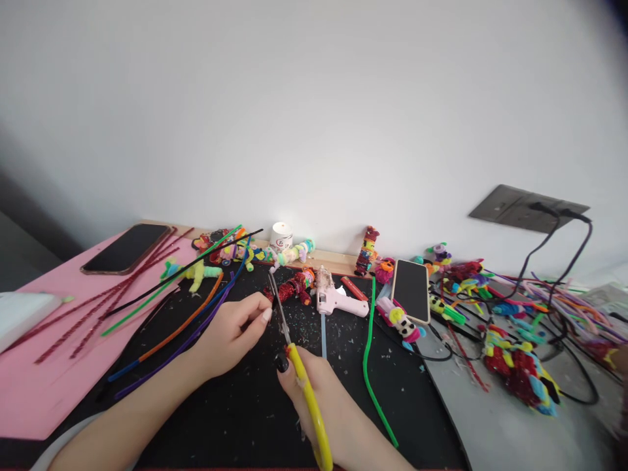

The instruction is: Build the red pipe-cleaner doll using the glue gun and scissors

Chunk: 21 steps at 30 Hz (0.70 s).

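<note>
My right hand (324, 399) grips yellow-handled scissors (301, 376), their blades pointing up and away toward a red glittery pipe-cleaner figure (294, 286). My left hand (235, 330) sits just left of the blades with fingers curled and pinched together near the blade tips; what it pinches is too small to name. Both hands rest over a black mat (245, 405) sprinkled with small clippings.
A pink glue gun (336, 297) lies behind the scissors, a green pipe cleaner (370, 366) to their right. Long coloured pipe cleaners (186, 314) fan out left over a pink sheet (44, 366) with a phone (126, 248). Another phone (411, 291), figures and cables crowd the right.
</note>
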Available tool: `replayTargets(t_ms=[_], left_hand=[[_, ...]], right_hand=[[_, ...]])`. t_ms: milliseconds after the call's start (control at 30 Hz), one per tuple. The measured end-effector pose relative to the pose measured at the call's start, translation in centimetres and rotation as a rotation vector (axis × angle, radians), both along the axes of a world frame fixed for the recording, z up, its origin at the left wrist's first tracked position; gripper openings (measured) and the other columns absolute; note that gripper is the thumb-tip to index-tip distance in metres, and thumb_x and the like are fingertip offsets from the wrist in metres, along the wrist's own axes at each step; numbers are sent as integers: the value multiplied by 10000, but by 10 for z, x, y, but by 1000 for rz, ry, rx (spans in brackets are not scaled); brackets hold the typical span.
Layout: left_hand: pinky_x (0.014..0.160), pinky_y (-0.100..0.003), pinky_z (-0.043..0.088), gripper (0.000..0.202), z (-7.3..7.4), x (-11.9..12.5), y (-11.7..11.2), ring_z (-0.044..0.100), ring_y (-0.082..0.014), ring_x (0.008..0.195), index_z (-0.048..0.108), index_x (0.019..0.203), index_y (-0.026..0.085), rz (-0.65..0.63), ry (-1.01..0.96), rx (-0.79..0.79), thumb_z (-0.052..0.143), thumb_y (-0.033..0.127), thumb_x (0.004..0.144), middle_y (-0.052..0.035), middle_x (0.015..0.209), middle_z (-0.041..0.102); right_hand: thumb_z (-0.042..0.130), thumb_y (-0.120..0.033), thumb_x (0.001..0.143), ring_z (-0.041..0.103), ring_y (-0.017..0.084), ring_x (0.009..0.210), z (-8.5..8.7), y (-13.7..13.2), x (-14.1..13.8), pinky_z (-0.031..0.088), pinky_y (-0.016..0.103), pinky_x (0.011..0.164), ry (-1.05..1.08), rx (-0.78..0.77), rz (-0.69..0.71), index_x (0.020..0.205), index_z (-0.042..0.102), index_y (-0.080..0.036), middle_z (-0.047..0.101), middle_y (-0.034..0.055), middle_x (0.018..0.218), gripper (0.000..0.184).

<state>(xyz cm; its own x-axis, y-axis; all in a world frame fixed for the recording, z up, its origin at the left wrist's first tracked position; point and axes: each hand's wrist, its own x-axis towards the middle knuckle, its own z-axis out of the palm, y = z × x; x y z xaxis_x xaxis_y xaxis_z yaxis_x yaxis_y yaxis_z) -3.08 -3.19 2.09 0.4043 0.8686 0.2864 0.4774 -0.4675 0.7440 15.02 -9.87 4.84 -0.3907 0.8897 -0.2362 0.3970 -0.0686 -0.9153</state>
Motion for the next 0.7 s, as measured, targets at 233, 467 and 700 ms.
replayTargets(t_ms=[233, 467, 700], left_hand=[[470, -226, 301, 249, 0, 1, 2, 390, -103, 424, 422, 703, 209, -13, -10, -106, 362, 325, 915, 85, 459, 410], [442, -211, 292, 262, 4, 4, 1, 378, -94, 387, 410, 682, 212, -23, -104, -289, 390, 359, 897, 90, 413, 408], [344, -181, 181, 257, 7, -2, 4, 272, -64, 294, 444, 687, 208, -84, -127, -571, 417, 378, 877, 108, 356, 373]], right_hand=[[258, -697, 887, 367, 79, 526, -20, -2, -2, 276, 206, 479, -40, -30, -35, 735, 417, -186, 420, -36, 575, 556], [307, -767, 817, 325, 51, 421, -27, -4, -4, 261, 188, 401, 86, -216, -110, 711, 412, -195, 369, -67, 511, 590], [331, -819, 754, 320, 65, 303, -27, -7, -7, 262, 168, 294, 183, -441, -145, 666, 435, -200, 313, -95, 379, 634]])
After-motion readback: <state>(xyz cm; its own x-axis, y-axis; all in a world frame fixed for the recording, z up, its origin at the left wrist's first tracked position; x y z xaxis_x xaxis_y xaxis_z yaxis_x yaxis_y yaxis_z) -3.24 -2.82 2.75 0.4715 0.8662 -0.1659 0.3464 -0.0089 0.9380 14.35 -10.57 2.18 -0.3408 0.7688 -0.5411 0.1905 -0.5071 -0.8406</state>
